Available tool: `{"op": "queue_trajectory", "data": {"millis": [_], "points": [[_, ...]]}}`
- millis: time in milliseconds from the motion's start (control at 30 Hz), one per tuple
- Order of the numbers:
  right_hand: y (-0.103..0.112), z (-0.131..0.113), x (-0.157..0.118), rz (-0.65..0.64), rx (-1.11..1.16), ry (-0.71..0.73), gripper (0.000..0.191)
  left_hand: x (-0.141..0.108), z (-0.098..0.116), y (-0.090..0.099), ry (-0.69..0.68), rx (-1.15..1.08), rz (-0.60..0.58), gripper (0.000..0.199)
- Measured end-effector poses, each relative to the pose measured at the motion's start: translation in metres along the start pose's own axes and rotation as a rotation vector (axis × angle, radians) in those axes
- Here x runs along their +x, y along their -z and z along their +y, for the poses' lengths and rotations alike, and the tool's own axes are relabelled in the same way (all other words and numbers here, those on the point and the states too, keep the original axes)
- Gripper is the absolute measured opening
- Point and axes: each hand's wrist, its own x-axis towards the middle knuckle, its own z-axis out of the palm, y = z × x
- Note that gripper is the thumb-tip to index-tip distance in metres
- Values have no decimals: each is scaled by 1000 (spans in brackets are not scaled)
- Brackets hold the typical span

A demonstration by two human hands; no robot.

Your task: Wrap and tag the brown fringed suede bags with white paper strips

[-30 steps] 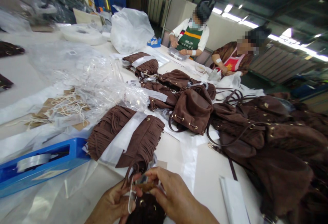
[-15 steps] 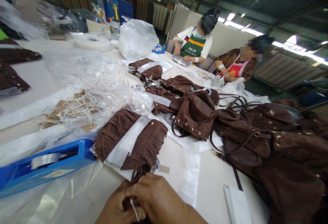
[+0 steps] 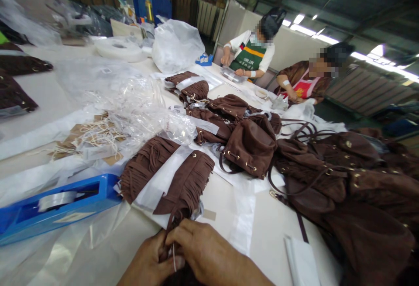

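At the bottom centre my left hand (image 3: 149, 255) and my right hand (image 3: 204, 246) come together, fingers closed on the brown strap (image 3: 174, 217) of a fringed bag. A thin white string (image 3: 174, 256) hangs from between my fingers, running over the left thumb area. What else my fingertips cover is hidden, though dark brown material shows below them. Just beyond the hands lies the brown fringed bag (image 3: 193, 177), wrapped with a whitish translucent band (image 3: 163, 181).
To the left sits a blue tape dispenser (image 3: 81, 209). Behind it are tags with white strings (image 3: 94, 137) and clear plastic bags (image 3: 144, 111). More brown bags (image 3: 252, 146) pile up on the right, near folded white paper (image 3: 303, 260). Two people (image 3: 250, 56) work across the table.
My right fingers have shifted slightly up and left over the strap. The white string now hangs straighter, in front of the left thumb. The fringed bag stays in place.
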Motion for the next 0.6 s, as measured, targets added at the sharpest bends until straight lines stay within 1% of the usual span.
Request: {"op": "queue_trajectory", "data": {"millis": [67, 200, 300, 400, 500, 567, 600], "points": [[-1, 1, 1, -2, -49, 6, 31, 0, 5, -1, -5, -2, -10, 25], [-8, 5, 5, 2, -255, 63, 12, -1, 15, 0, -18, 94, -36, 32], [-16, 9, 7, 47, -343, 66, 3, 0, 12, 3, -20, 136, -26, 27], [-27, 12, 6, 152, -311, 23, 8, 1, 1, 4, -9, 111, 23, 20], [-37, 14, 0, 295, -260, 26, 14, -3, -8, 6, -14, 97, 45, 23], [-39, 17, -5, 380, -227, 4, 16, -7, -12, 9, -25, 110, 54, 23], [-38, 18, -7, 412, -210, -21, 18, -9, -14, 10, -19, 114, 80, 23]]}}
